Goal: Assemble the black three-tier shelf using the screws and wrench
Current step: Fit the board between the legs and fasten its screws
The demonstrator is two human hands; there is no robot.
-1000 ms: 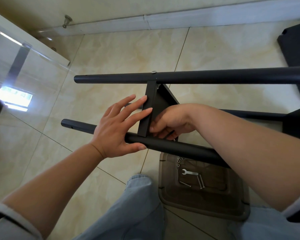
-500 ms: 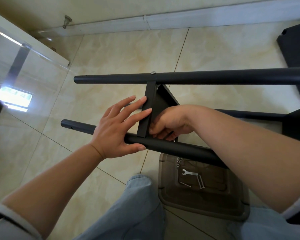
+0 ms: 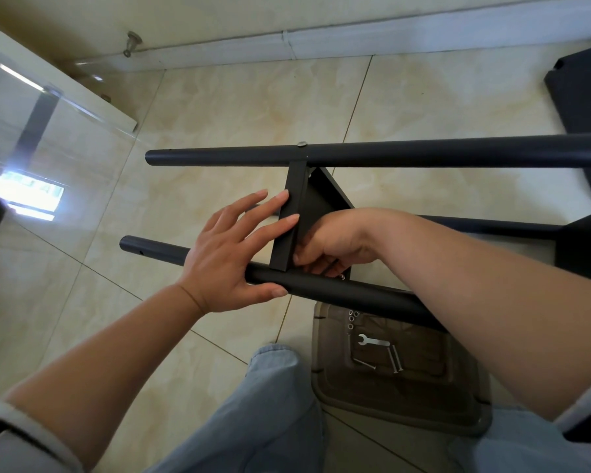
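Note:
The black shelf frame lies on its side on the tiled floor. A far tube [image 3: 423, 153] and a near tube [image 3: 338, 291] run left to right, with a shelf board [image 3: 292, 213] standing on edge between them. A screw head [image 3: 302, 144] sits on the far tube above the board. My left hand [image 3: 226, 254] lies flat, fingers straight against the board's edge and thumb along the near tube. My right hand [image 3: 338, 240] reaches behind the board; its curled fingers pinch a small metal fastener [image 3: 342, 276] at the joint with the near tube.
A brown plastic tray [image 3: 400, 414] on the floor below the near tube holds a small wrench [image 3: 372, 341], long screws [image 3: 394, 360] and several nuts [image 3: 352, 319]. Another black panel [image 3: 580, 90] lies at the upper right. A glass door [image 3: 31, 148] stands at the left. My knee [image 3: 270, 404] is beside the tray.

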